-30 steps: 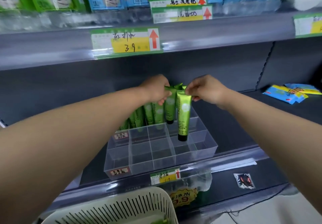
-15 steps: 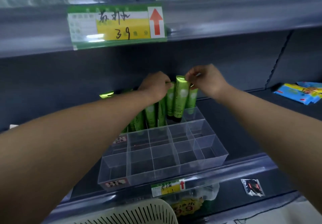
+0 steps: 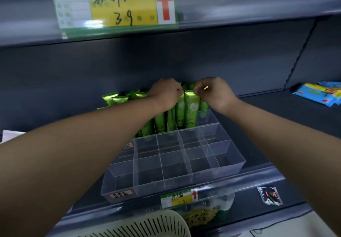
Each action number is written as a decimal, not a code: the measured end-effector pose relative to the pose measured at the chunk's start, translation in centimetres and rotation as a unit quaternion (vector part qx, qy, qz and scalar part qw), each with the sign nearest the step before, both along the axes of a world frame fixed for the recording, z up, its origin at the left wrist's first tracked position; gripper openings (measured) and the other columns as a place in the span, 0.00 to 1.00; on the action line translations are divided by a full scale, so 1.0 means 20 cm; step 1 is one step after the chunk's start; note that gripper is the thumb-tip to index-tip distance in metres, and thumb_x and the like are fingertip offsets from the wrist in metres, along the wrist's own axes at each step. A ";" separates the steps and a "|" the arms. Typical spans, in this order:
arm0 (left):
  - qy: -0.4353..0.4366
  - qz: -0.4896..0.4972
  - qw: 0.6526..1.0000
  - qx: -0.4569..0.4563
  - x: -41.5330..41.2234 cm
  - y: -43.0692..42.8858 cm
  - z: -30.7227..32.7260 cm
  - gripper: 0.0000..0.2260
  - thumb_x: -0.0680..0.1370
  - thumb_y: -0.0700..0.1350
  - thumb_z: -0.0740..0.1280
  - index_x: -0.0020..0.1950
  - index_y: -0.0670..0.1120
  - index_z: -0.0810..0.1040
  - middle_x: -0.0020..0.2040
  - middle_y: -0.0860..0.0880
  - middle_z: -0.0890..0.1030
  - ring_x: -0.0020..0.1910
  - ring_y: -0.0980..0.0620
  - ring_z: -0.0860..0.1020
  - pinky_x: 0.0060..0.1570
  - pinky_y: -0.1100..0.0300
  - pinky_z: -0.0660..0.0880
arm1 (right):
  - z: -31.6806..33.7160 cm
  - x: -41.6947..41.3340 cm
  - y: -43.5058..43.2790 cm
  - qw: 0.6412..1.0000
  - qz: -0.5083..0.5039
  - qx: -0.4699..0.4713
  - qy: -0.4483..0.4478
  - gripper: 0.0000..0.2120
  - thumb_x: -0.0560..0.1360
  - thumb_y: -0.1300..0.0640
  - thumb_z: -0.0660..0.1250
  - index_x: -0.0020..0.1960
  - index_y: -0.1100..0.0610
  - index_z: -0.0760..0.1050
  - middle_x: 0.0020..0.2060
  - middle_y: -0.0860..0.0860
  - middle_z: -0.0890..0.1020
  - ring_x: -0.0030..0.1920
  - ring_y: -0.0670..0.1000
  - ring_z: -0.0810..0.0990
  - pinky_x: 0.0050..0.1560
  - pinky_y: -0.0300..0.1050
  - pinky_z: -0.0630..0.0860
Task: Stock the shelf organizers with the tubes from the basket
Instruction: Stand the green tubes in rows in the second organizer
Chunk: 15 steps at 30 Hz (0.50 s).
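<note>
One dark shelf [image 3: 276, 126], on it a clear divided organizer [image 3: 227, 164] with front cells unfilled, slatted basket [image 3: 147, 225] below. Left hand [image 3: 164, 92] with grip curled onto the tops of the standing tubes [image 3: 160, 122], right hand [image 3: 214, 92] with grip pinched on the crimped end of the chamomile tube [image 3: 191, 109], upright in a rear cell. Liable to lean and topple neighbours if released crooked or brushed by a wrist.
</note>
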<state>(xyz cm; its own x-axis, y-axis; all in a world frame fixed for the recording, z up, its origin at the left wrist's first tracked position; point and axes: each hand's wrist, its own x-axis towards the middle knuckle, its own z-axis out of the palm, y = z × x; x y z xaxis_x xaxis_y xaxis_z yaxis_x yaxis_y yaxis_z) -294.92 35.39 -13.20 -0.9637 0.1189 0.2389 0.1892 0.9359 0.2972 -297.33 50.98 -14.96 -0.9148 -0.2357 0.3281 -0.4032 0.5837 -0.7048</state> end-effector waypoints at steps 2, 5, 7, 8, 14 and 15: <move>0.004 -0.003 1.000 -0.019 0.01 0.00 0.00 0.12 0.80 0.44 0.60 0.50 0.42 0.82 0.48 0.43 0.80 0.51 0.44 0.77 0.45 0.59 0.69 | -0.03 0.00 -0.01 1.000 0.005 0.017 -0.004 0.10 0.75 0.67 0.63 0.39 0.58 0.78 0.34 0.44 0.75 0.41 0.49 0.75 0.51 0.48 0.77; 0.004 -0.004 0.999 -0.049 0.01 0.00 -0.01 0.12 0.80 0.45 0.59 0.51 0.43 0.82 0.50 0.44 0.73 0.54 0.44 0.74 0.47 0.60 0.66 | -0.05 0.01 -0.03 1.000 0.004 0.028 0.003 0.08 0.75 0.67 0.63 0.43 0.62 0.80 0.34 0.42 0.73 0.43 0.49 0.75 0.50 0.46 0.75; 0.002 -0.002 0.998 -0.058 0.01 0.00 -0.02 0.12 0.80 0.45 0.60 0.51 0.44 0.82 0.48 0.46 0.69 0.53 0.43 0.74 0.48 0.59 0.67 | -0.05 0.01 -0.03 0.999 -0.007 0.031 0.008 0.08 0.75 0.66 0.63 0.45 0.62 0.80 0.35 0.44 0.74 0.43 0.48 0.74 0.46 0.40 0.73; 0.000 -0.001 0.998 -0.063 0.01 -0.01 -0.02 0.12 0.81 0.45 0.59 0.52 0.44 0.82 0.48 0.47 0.68 0.53 0.43 0.74 0.49 0.59 0.67 | -0.05 0.01 -0.03 0.999 -0.012 0.035 0.012 0.08 0.76 0.66 0.63 0.45 0.62 0.80 0.36 0.46 0.75 0.43 0.47 0.74 0.44 0.37 0.70; 0.013 0.000 0.996 -0.085 0.02 0.00 -0.03 0.11 0.80 0.43 0.60 0.53 0.42 0.81 0.55 0.42 0.72 0.55 0.41 0.74 0.53 0.55 0.70 | -0.07 0.02 -0.04 0.998 -0.030 0.053 0.023 0.08 0.76 0.64 0.62 0.49 0.61 0.81 0.44 0.49 0.76 0.47 0.48 0.75 0.44 0.32 0.65; 0.018 0.000 0.996 -0.089 0.02 0.01 -0.03 0.11 0.80 0.42 0.60 0.55 0.42 0.81 0.56 0.42 0.72 0.55 0.41 0.74 0.54 0.55 0.71 | -0.07 0.02 -0.03 0.998 -0.032 0.052 0.019 0.09 0.76 0.64 0.62 0.50 0.61 0.81 0.45 0.50 0.77 0.48 0.49 0.76 0.43 0.32 0.65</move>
